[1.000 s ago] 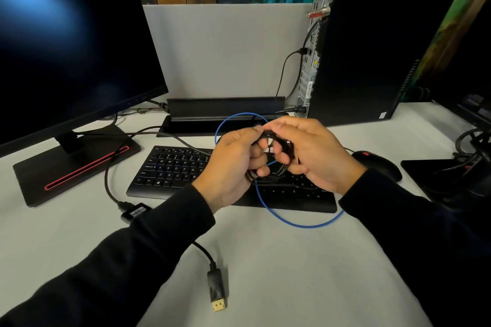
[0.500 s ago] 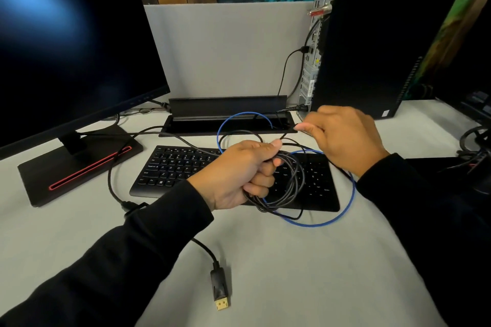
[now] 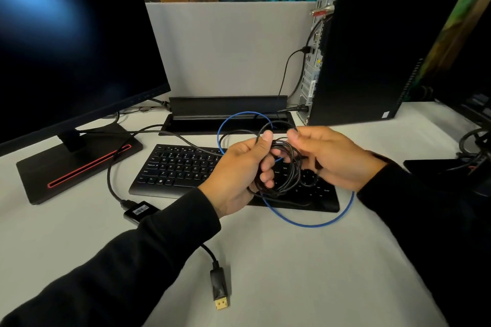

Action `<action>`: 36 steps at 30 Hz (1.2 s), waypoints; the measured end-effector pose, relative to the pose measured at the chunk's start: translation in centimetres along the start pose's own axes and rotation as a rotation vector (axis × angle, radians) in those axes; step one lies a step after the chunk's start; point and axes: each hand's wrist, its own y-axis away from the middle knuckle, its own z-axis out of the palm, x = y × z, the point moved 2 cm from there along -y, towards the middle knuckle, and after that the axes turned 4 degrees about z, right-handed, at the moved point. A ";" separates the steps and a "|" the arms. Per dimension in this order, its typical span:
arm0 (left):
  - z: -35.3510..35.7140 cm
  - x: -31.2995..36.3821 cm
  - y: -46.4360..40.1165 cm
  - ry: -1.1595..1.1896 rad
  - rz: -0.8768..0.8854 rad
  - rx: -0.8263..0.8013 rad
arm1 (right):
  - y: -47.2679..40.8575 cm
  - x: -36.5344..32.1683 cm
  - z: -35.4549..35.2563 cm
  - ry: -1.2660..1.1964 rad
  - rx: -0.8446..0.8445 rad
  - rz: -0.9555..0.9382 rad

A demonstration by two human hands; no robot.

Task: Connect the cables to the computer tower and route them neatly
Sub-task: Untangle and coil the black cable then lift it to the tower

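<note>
Two black leads already plugged into tower (image 3: 385, 53); left hand (image 3: 239, 167) grips black coil (image 3: 281, 164), right hand (image 3: 334, 156) fingers pinching its strand; blue cable (image 3: 313, 224) and display plug (image 3: 220, 289) remain loose on surface (image 3: 292, 273).

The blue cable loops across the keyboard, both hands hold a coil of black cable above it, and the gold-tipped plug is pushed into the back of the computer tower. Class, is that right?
One detail is wrong. The gold-tipped plug is not in the computer tower; it lies loose on the table near the left sleeve, as the head view shows. The blue cable, keyboard, and both hands, left hand and right hand, on the black cable coil are as stated.
</note>
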 end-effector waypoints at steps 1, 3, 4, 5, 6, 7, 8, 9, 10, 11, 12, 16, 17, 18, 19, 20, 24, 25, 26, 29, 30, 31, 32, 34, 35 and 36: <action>0.0 0.1 -0.1 0.007 0.028 0.015 | -0.1 0.0 0.6 -0.181 -0.017 0.021; -0.2 0.1 -0.2 -0.003 0.057 0.036 | -0.2 -0.2 1.5 -0.323 -0.048 0.023; -0.2 0.1 -0.3 -0.006 0.059 0.035 | -0.1 -0.2 1.8 -0.318 -0.072 0.016; -0.3 0.1 -0.3 -0.001 0.053 0.024 | 0.0 -0.2 1.8 -0.300 -0.089 0.005; -0.4 0.1 -0.2 0.012 0.035 -0.003 | 0.1 -0.1 1.6 -0.287 -0.084 -0.002; -0.4 0.3 0.0 0.028 0.006 -0.048 | 0.2 -0.2 1.3 -0.276 -0.072 -0.010; -0.2 0.5 0.0 0.041 -0.028 -0.102 | 0.2 -0.3 1.0 -0.270 -0.052 -0.019; -0.1 0.8 0.0 0.044 -0.062 -0.150 | 0.2 -0.5 0.7 -0.265 -0.031 -0.033; 0.1 1.1 0.1 0.040 -0.092 -0.179 | 0.1 -0.6 0.6 -0.262 -0.016 -0.048; 0.2 1.3 0.2 0.038 -0.117 -0.185 | 0.1 -0.6 0.4 -0.249 -0.001 -0.056; 0.2 1.4 0.3 0.039 -0.141 -0.187 | 0.0 -0.5 0.3 -0.224 0.018 -0.062; 0.1 1.6 0.1 0.007 -0.197 -0.191 | 0.0 -0.5 0.2 -0.170 0.000 -0.086; -0.1 1.6 0.1 -0.004 -0.178 -0.185 | 0.1 -0.5 0.1 -0.168 -0.011 -0.094; -0.2 1.4 0.1 -0.009 -0.156 -0.188 | 0.0 -0.5 0.1 -0.169 -0.012 -0.099; -0.3 1.4 0.1 -0.014 -0.133 -0.198 | 0.0 -0.5 0.1 -0.171 -0.005 -0.103; -0.4 1.3 0.1 -0.018 -0.115 -0.207 | 0.0 -0.6 0.0 -0.170 0.005 -0.110; -0.4 1.4 0.1 0.041 -0.051 -0.189 | 0.1 -1.0 0.1 -0.191 0.015 -0.118; -0.1 1.3 0.0 0.082 -0.036 -0.172 | 0.1 -1.2 0.2 -0.192 0.014 -0.117; 0.1 1.2 0.0 0.131 -0.026 -0.150 | 0.1 -1.2 0.4 -0.197 -0.001 -0.113; 0.8 1.1 0.0 0.204 0.018 -0.116 | 0.3 -1.2 1.5 -0.317 -0.119 -0.080; 0.9 1.1 0.1 0.193 0.032 -0.118 | 0.4 -1.3 1.7 -0.363 -0.155 -0.067; 1.0 1.1 0.2 0.176 0.042 -0.125 | 0.6 -1.4 1.8 -0.406 -0.175 -0.056; 1.0 1.1 0.3 0.163 0.048 -0.134 | 0.7 -1.5 1.7 -0.442 -0.183 -0.064; 1.0 1.1 0.3 0.157 0.050 -0.135 | 0.7 -1.8 1.7 -0.480 -0.173 -0.087; 1.0 1.1 0.3 0.150 0.050 -0.121 | 0.8 -2.0 1.8 -0.454 -0.152 -0.091; 0.8 1.1 0.2 0.133 0.051 -0.096 | 0.7 -2.0 1.9 -0.386 -0.120 -0.110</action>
